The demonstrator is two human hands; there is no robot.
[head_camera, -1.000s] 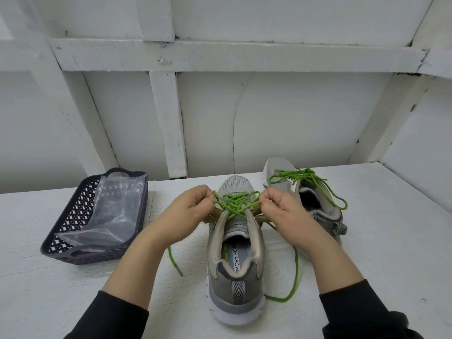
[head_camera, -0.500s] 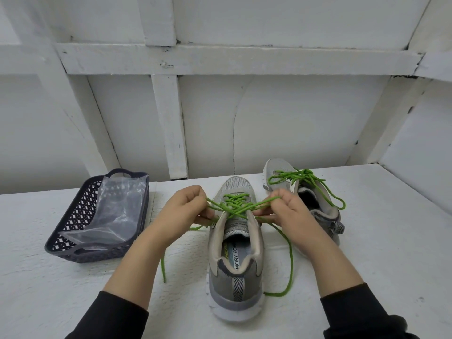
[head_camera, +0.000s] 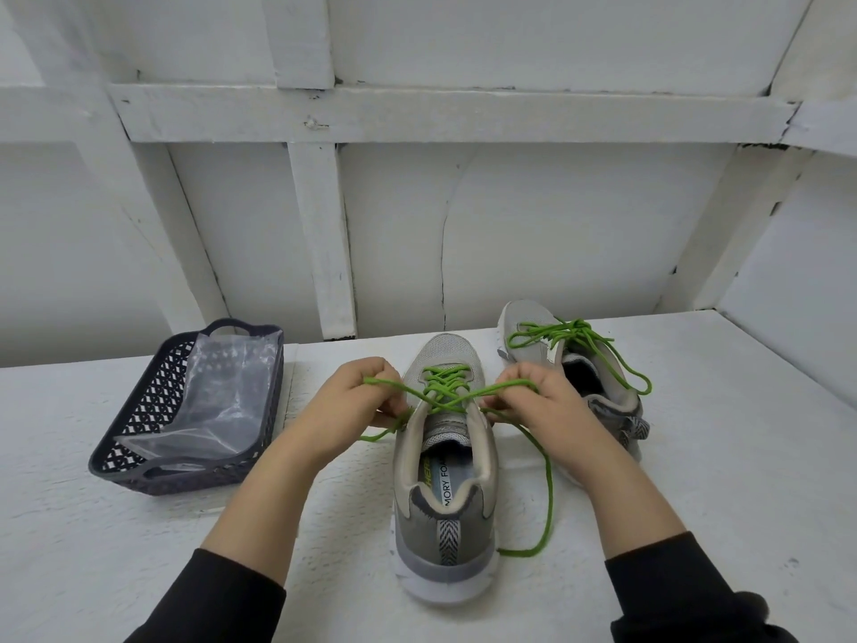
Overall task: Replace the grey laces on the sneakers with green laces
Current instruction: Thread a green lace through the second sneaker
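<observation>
A grey sneaker (head_camera: 445, 494) stands in front of me, heel towards me, threaded with a green lace (head_camera: 446, 388). The lace ends cross above the tongue. My left hand (head_camera: 366, 401) grips one end to the left of the shoe, and my right hand (head_camera: 538, 401) grips the other end to the right. A loose length of lace curls down on the table to the right of the heel. A second grey sneaker (head_camera: 584, 368) sits behind my right hand, its green lace tied in a bow.
A dark mesh basket (head_camera: 139, 457) holding a clear plastic bag (head_camera: 218, 401) sits at the left on the white table (head_camera: 92, 549). A white panelled wall rises right behind the shoes.
My hands have moved apart, drawing the crossed lace ends out sideways over the tongue. The loose tail at the left has shortened.
</observation>
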